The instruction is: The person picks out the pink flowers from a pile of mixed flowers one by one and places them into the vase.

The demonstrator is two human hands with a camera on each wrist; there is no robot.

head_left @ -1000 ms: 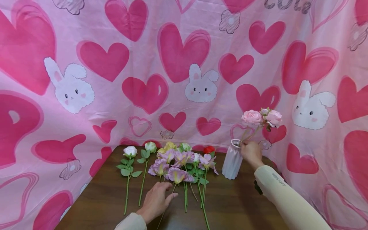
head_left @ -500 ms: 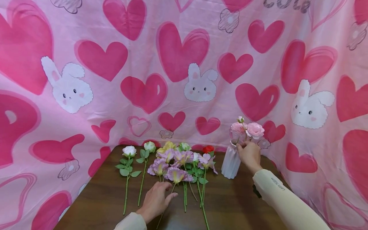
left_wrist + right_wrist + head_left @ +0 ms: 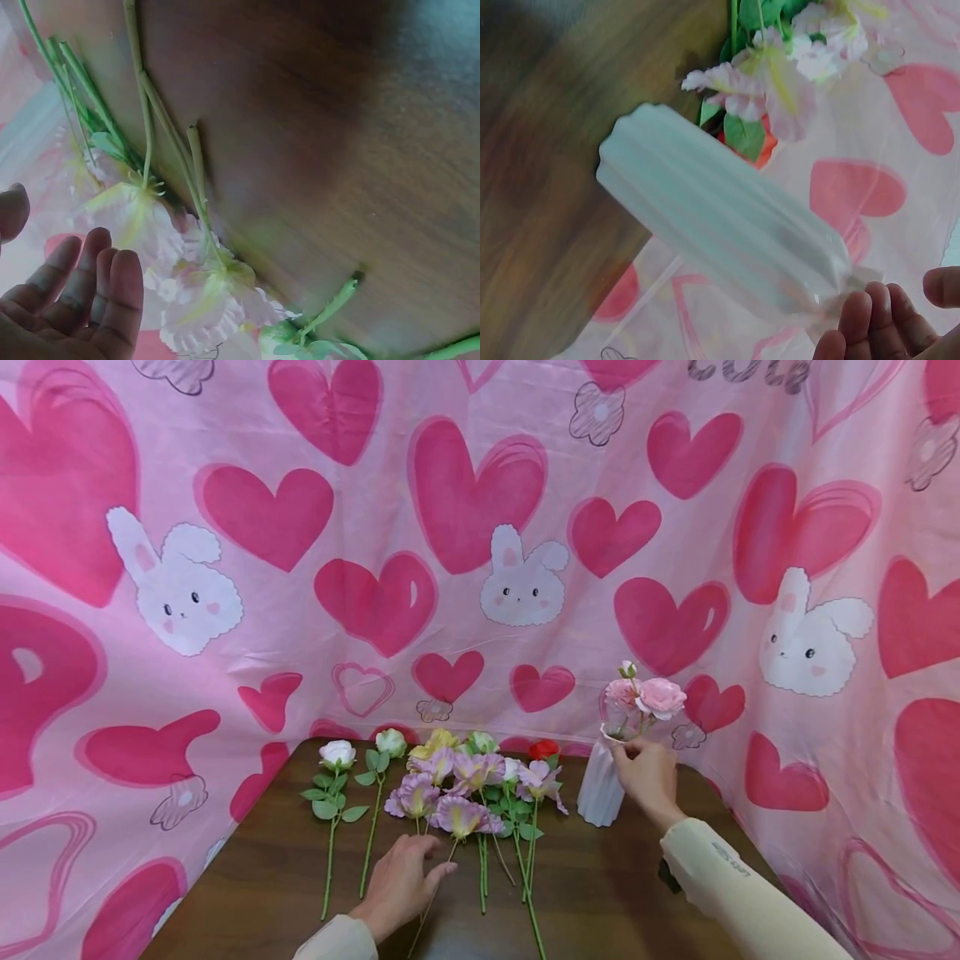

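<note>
A white fluted vase (image 3: pixel 600 785) stands at the right of the table, with several pink flowers (image 3: pixel 660 697) at its mouth. My right hand (image 3: pixel 648 777) is at the vase's rim, below the blooms. In the right wrist view its fingertips meet the neck of the vase (image 3: pixel 720 217), while the thumb stays apart; no stem shows in the gap. My left hand (image 3: pixel 401 881), fingers relaxed and thumb spread, lies beside the stems of the purple flowers (image 3: pixel 461 817). Nothing is held in the left hand (image 3: pixel 82 307) in the left wrist view.
Two white roses (image 3: pixel 337 754) (image 3: pixel 391 742) with leafy stems lie at the left of the brown table (image 3: pixel 285 860). Yellow (image 3: pixel 435 743) and red (image 3: pixel 543 749) blooms lie behind the purple ones. A pink heart-patterned cloth (image 3: pixel 450 635) hangs behind the table.
The pink flowers have moved left and down to the vase's mouth, and my right hand has shifted slightly with them. The left hand has barely moved.
</note>
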